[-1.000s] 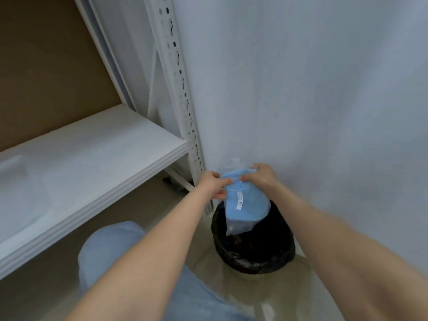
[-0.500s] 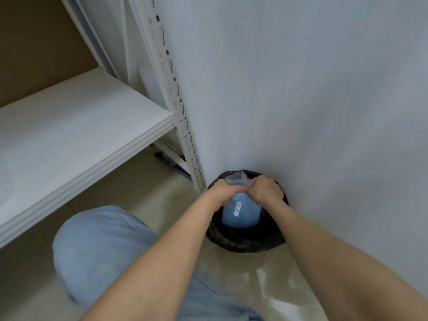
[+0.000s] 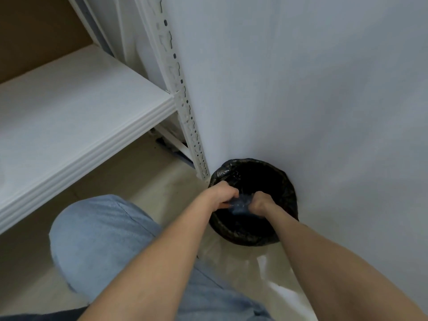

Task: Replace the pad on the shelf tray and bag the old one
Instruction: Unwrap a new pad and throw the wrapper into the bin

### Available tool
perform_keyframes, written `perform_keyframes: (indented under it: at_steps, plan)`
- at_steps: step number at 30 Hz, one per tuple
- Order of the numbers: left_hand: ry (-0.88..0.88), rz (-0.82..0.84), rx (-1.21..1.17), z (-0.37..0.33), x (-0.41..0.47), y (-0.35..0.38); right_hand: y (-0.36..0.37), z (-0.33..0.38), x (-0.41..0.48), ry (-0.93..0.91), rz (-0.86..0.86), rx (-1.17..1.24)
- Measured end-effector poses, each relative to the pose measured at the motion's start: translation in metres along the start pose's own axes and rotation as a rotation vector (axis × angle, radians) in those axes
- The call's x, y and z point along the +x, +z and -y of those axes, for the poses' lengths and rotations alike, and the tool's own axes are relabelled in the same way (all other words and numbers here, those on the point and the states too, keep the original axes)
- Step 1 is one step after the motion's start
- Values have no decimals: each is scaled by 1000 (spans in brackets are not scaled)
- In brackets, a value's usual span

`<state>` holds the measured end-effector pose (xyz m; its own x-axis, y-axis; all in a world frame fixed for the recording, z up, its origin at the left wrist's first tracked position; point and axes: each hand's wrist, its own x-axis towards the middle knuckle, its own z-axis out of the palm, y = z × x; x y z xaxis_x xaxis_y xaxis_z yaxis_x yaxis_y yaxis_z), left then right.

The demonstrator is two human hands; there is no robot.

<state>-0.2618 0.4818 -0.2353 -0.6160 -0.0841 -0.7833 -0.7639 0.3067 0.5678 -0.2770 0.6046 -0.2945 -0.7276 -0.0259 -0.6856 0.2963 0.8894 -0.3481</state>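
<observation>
Gripping the bag (image 3: 240, 200) with both hands low inside the bin (image 3: 288, 181): left hand (image 3: 223, 195) at the bag's 9 o'clock side, right hand (image 3: 259, 202) at 3 o'clock, fingers of both curled tight on the plastic. Making out the old pad (image 3: 238, 208) only dimly, bluish, inside the bag. Noting the bin on the floor (image 3: 162, 177) at 5 o'clock from the shelf (image 3: 81, 107) corner, touching the wall (image 3: 324, 89). Judging the step as dropping the bag in. Aiming for the middle, releasing both hands together, avoiding dragging the black liner (image 3: 225, 172) off the rim at 9 o'clock. Not seeing the tray here.
</observation>
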Motion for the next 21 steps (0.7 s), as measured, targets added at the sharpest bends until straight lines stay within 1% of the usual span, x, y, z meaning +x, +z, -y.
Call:
perform_keyframes:
  at_steps: [4,9,13,18,21]
  plan:
    - [11,-37,31,0,1,-4,-4,4,-2,17,42,-14]
    - [48,-48,76,-7,-4,-13,-24,19,-7,-34,-5,-51]
    - [96,-89,78,-17,-18,-28,-39,44,-14,-139,-75,-87]
    - [192,-235,54,-29,-38,-65,-64,95,-35,-317,-146,-162]
    - [245,-353,58,-33,-52,-94,-75,126,-48,-448,-224,-128]
